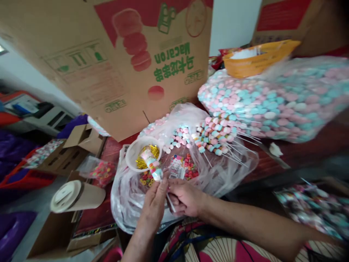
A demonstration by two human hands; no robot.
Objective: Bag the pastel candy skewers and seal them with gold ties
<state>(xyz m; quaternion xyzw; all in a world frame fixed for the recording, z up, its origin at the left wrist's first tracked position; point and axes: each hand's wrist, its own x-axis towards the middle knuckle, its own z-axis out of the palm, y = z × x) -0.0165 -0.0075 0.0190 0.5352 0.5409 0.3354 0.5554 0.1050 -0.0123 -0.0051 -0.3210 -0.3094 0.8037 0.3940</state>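
Note:
A candy skewer (151,164) of pastel pink, white and blue pieces with colourful bits in the middle tilts up and left from my hands, seemingly in a clear wrapper. My left hand (154,205) is closed, thumb and fingers pinching just below the lowest candy. My right hand (189,198) meets it there, its fingers curled around the top of the white stick (171,203). What lies between the fingertips is too small to make out. Just behind the skewer stands a white plastic bowl (130,157) holding gold twist ties (138,162).
Plastic bags (125,203) cover the red table. Bare candy skewers (215,134) lie in a pile to the right, before a large bag of pastel candies (272,98). A cardboard box (95,83) stands behind. At left are a lidded cup (91,194) and a bag of candy rings (102,173).

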